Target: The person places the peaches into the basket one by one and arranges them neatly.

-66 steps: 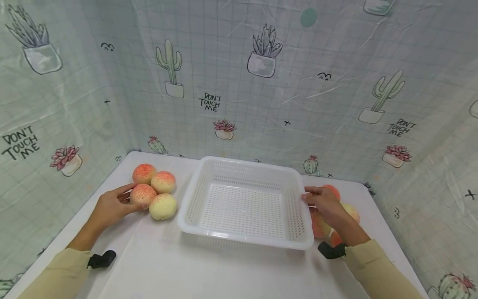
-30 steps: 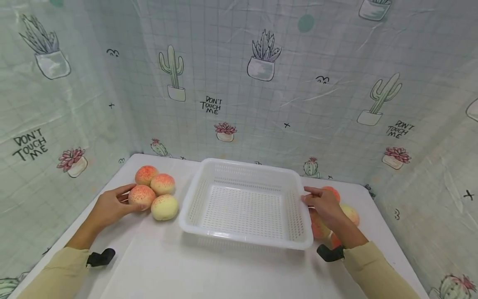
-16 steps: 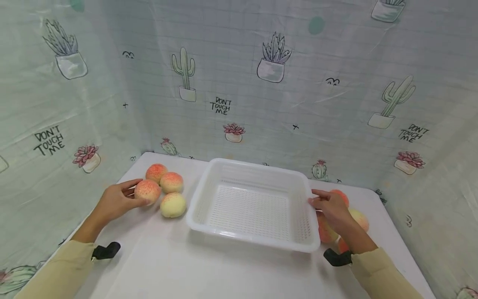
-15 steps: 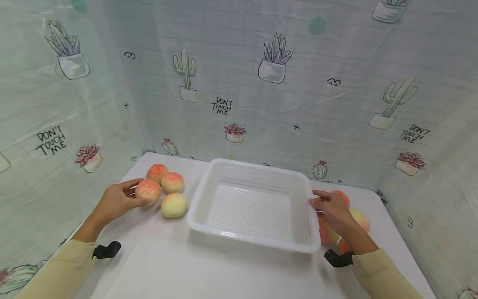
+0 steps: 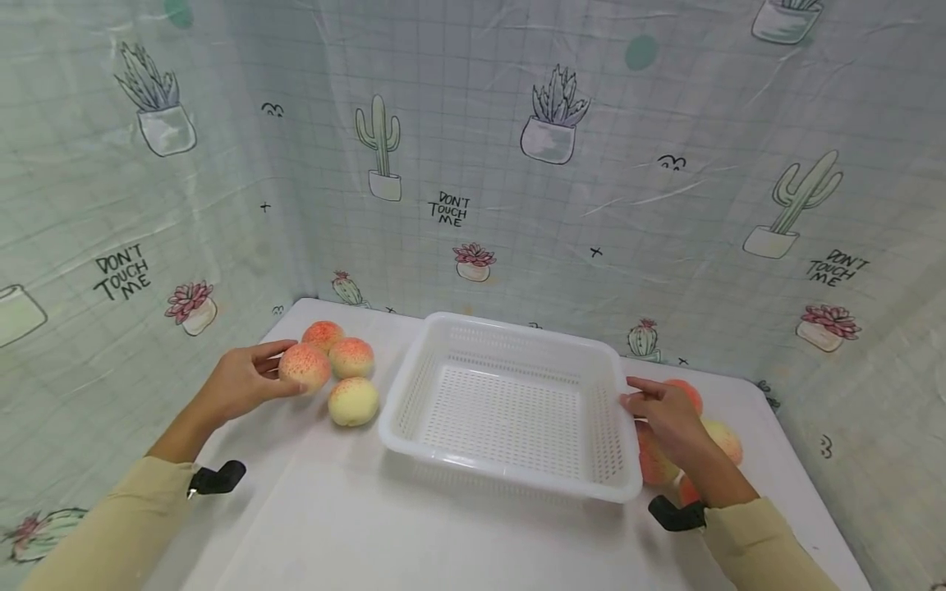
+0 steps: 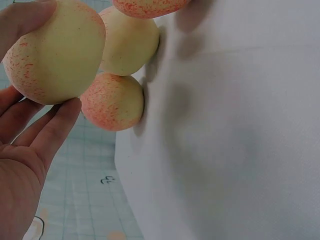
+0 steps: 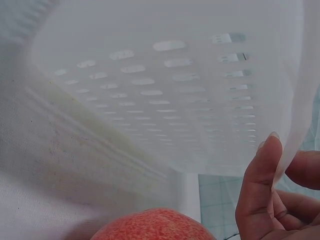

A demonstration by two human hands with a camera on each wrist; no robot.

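In the head view my left hand [image 5: 240,382] holds a red-speckled peach [image 5: 305,368] between thumb and fingers, at the left of the table. The left wrist view shows this held peach [image 6: 55,55] close up, raised off the table, thumb on one side and fingertips on the other. Behind and beside it lie a redder peach [image 5: 323,334], an orange-yellow peach [image 5: 351,358] and a pale yellow peach [image 5: 353,401]. My right hand [image 5: 668,414] pinches the right rim of a white perforated plastic basket [image 5: 510,473]; in the right wrist view the thumb [image 7: 260,180] presses the rim's underside.
Several more peaches lie right of the basket, partly hidden by my right hand and forearm, among them a yellow peach [image 5: 724,441] and a red-orange peach [image 5: 654,464]. A cactus-print curtain [image 5: 473,164] encloses the white table [image 5: 414,533] at the back and sides.
My left hand has lifted its peach up from the left group, away from the pale yellow one. The right hand keeps its grip on the basket rim. The head view has shifted slightly.
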